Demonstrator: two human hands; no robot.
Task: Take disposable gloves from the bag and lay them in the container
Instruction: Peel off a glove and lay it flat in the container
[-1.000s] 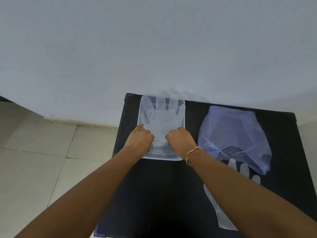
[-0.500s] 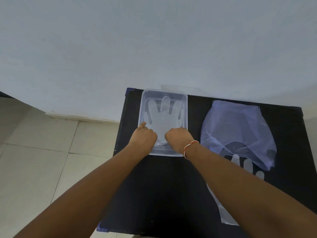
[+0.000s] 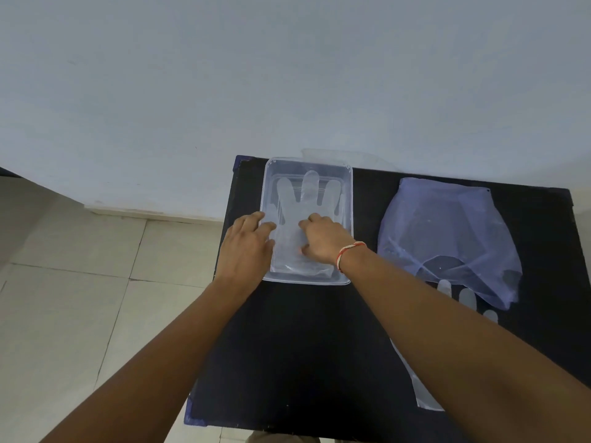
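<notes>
A clear glove [image 3: 295, 199] lies flat inside the clear container [image 3: 348, 199] at the frame's centre, on the black bench [image 3: 303, 346]. The left hand [image 3: 248, 247], open, rests on the container's left rim; the right hand [image 3: 323, 239], fingers curled but gripping nothing, presses the glove's palm. The bluish bag [image 3: 447, 231] lies at right, with another glove [image 3: 422, 385] below it.

The container [image 3: 308, 220] is set on the table [image 3: 297, 353] at its far left; a glove [image 3: 299, 203] is laid flat in it; the bag [image 3: 446, 231] is placed well to its right; a second glove [image 3: 422, 382] is spread just before the bag, partly under it.
</notes>
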